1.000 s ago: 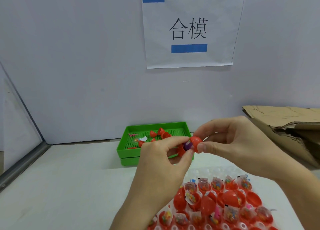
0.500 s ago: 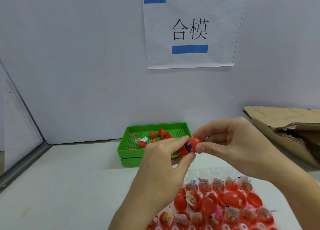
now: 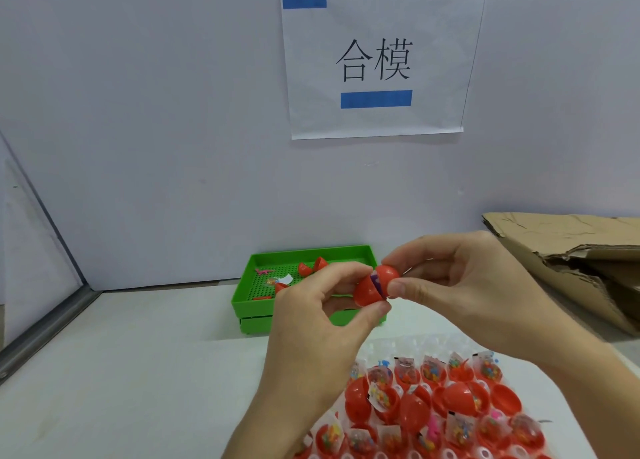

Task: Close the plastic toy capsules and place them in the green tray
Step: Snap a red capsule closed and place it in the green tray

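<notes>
— Where is my camera?
— I see from the head, looking forward and down. The hands, left (image 3: 322, 323) and right (image 3: 460, 285), are close. The tray (image 3: 242, 306) is farther, by the wall (image 3: 138, 147).
— Any other view?
— Just this one.

The left part of the table (image 3: 121, 372) lies open from the near edge back to the wall (image 3: 156, 147), bounded at the left edge by a slanted side panel with a metal rail (image 3: 45, 323). At the far edge the green tray (image 3: 242, 306) stands against the wall, with both hands, left hand (image 3: 322, 323) and right hand (image 3: 460, 285), held above the table in front of it. Near the right edge torn cardboard (image 3: 571, 258) fills the far corner, and the sheet of red capsules (image 3: 433, 406) covers the near right part.
</notes>
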`<state>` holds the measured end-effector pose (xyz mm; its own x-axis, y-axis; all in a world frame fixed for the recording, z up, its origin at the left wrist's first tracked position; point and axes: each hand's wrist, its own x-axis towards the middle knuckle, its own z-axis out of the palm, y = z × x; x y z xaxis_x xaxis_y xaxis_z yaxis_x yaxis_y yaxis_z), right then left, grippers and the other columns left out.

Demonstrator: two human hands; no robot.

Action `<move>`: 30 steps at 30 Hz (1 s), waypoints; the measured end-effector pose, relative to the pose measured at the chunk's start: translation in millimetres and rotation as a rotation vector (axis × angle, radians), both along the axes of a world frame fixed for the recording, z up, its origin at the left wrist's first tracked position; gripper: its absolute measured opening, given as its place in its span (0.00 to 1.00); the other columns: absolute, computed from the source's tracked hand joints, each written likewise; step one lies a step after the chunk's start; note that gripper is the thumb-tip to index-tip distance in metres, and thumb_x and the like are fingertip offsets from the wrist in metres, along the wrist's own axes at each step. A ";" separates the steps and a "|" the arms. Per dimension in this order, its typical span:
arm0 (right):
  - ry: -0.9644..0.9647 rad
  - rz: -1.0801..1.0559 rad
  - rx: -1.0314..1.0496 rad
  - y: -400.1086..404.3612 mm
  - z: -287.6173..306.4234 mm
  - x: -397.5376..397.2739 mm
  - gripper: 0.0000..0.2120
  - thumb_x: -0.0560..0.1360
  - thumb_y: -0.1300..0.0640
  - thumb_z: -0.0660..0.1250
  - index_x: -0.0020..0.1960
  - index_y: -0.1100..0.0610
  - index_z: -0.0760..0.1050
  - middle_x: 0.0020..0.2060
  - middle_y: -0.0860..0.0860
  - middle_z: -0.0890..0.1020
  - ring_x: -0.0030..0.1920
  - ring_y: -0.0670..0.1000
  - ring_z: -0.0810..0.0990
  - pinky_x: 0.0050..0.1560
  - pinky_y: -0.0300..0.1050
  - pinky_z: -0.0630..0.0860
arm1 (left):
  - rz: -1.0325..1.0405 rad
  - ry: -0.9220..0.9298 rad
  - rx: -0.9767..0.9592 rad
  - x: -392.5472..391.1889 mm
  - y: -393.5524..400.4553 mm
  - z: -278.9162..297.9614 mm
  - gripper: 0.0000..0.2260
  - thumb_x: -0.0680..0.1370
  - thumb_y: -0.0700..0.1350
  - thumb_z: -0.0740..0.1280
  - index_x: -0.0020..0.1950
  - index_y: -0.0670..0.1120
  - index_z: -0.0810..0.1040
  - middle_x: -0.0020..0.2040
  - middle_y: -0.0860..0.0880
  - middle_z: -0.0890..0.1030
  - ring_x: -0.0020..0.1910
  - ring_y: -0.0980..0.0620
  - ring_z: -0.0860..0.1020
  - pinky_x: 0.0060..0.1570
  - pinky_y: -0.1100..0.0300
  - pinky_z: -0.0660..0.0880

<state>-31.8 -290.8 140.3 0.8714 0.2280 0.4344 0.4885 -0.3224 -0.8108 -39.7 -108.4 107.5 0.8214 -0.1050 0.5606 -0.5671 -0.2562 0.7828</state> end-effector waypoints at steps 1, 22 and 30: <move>0.001 -0.001 0.004 0.3 -0.3 0.2 0.10 0.65 0.50 0.75 0.46 0.50 0.85 0.38 0.48 0.87 0.41 0.49 0.87 0.48 0.48 0.84 | -0.002 0.000 -0.001 0.0 0.6 -0.1 0.14 0.70 0.39 0.78 0.49 0.56 0.84 0.45 0.59 0.85 0.47 0.58 0.83 0.50 0.65 0.79; -0.009 0.050 0.017 -1.1 -3.3 2.3 0.09 0.66 0.52 0.74 0.45 0.50 0.85 0.39 0.48 0.88 0.42 0.48 0.87 0.47 0.40 0.82 | -0.020 -0.117 0.148 -0.3 5.8 3.9 0.11 0.72 0.43 0.74 0.51 0.55 0.82 0.45 0.60 0.83 0.48 0.58 0.82 0.51 0.65 0.79; -0.011 0.077 0.044 2.6 -3.1 0.6 0.09 0.66 0.55 0.74 0.46 0.53 0.85 0.39 0.48 0.88 0.42 0.48 0.87 0.46 0.37 0.81 | -0.032 -0.147 0.214 -0.4 10.2 6.1 0.10 0.73 0.40 0.75 0.49 0.53 0.81 0.44 0.58 0.82 0.48 0.55 0.82 0.48 0.66 0.79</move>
<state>-31.2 -288.2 137.2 0.8470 0.2747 0.4550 0.5197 -0.2481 -0.8176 -40.1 -98.2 113.6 0.7272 -0.2586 0.6359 -0.6811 -0.3875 0.6213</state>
